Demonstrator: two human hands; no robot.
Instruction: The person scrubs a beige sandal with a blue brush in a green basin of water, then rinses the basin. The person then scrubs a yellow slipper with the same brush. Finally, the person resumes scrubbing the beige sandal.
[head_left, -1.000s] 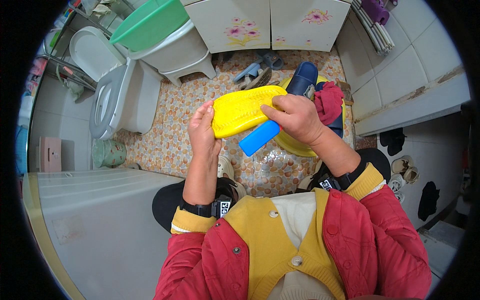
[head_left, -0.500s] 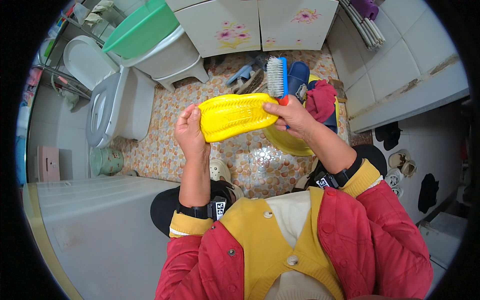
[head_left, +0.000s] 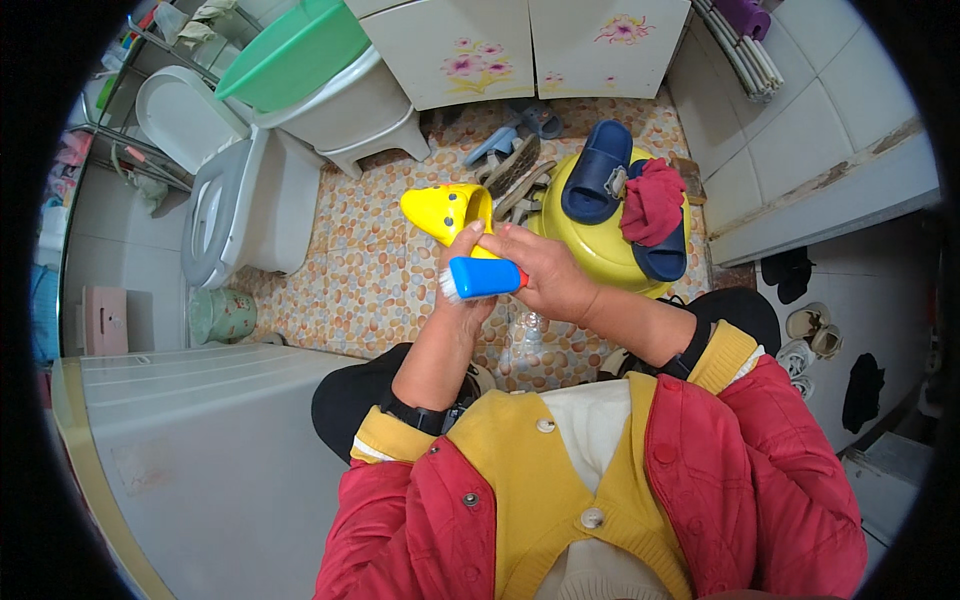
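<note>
We note, at the lower frame, the wearer's red jacket (head_left: pixel 420 520) over a yellow cardigan (head_left: pixel 530 500). At centre, the left hand (head_left: pixel 469 309) grasps a yellow slipper (head_left: pixel 432 210), its toe bearing dark eyes and pointing left. The right hand (head_left: pixel 558 278) is closed around a blue-and-red scrubbing brush (head_left: pixel 485 277), white bristles facing left, across the left hand; we cannot tell whether its fingers touch the slipper. Right of centre, a round yellow basin (head_left: pixel 585 248) carries two navy slippers (head_left: pixel 598 175) and a crumpled red cloth (head_left: pixel 652 205). Beyond, at upper centre, we record sandals (head_left: pixel 517 168) before a flower-painted white cabinet (head_left: pixel 580 75).
</note>
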